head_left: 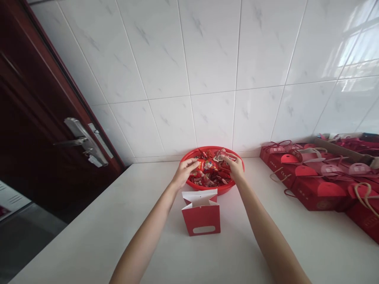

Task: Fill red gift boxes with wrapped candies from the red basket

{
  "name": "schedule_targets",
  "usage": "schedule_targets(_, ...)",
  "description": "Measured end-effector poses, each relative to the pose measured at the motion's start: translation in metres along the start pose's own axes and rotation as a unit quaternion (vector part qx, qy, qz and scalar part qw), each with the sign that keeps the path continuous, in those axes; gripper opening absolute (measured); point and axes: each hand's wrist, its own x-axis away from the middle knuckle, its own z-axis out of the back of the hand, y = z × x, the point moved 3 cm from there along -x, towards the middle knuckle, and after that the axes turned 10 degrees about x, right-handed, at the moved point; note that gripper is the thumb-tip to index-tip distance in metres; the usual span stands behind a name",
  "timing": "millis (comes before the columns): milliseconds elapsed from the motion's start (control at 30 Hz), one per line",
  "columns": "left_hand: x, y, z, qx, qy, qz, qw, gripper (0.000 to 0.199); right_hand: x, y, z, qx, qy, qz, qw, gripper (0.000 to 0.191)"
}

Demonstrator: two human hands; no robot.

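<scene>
A red plastic basket (223, 188) filled with wrapped candies stands against the tiled wall. Over its left part, my left hand (184, 172) pinches a red candy packet (200, 165) between thumb and fingers. My right hand (233, 165) is at the basket's right side, its fingers closed on a brown and white candy packet (219, 157). In front of the basket, nearer to me, a small red paper box (203, 221) stands upright with its top open and a white oval on its front. Its inside looks white.
Several closed red gift boxes (304, 187) with handles crowd the right side of the white table (142, 221). Behind them is a cardboard box (343, 147) with red items. A dark red door (38, 118) with a metal handle stands at the left.
</scene>
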Motion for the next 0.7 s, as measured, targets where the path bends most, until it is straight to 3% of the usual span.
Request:
schedule_targets(67,0.023,0.019,0.009,0.092,0.027,-0.013,0.995,0.046,0.003,-0.003,-0.001,-0.030,-0.021,0.004,0.999,0.046)
schedule_targets(133,0.051,0.041,0.016,0.109,0.028,-0.047,0.993,0.042,0.009,-0.007,-0.001,-0.054,-0.045,-0.006,0.998,0.044)
schedule_targets(267,0.101,0.068,0.016,-0.024,-0.019,-0.096,0.995,0.024,0.026,-0.017,0.000,-0.054,-0.092,-0.038,0.994,0.040)
schedule_targets(400,0.122,0.067,0.003,-0.158,-0.057,-0.173,0.970,0.012,0.046,-0.031,-0.003,-0.036,-0.128,-0.016,0.991,0.040)
schedule_targets(567,0.120,0.055,-0.013,-0.278,-0.080,-0.267,0.919,0.014,0.067,-0.053,-0.008,-0.009,-0.153,0.004,0.988,0.043)
schedule_targets(700,0.124,0.047,-0.010,-0.303,-0.027,-0.314,0.899,0.016,0.078,-0.065,-0.009,0.016,-0.174,0.002,0.985,0.047)
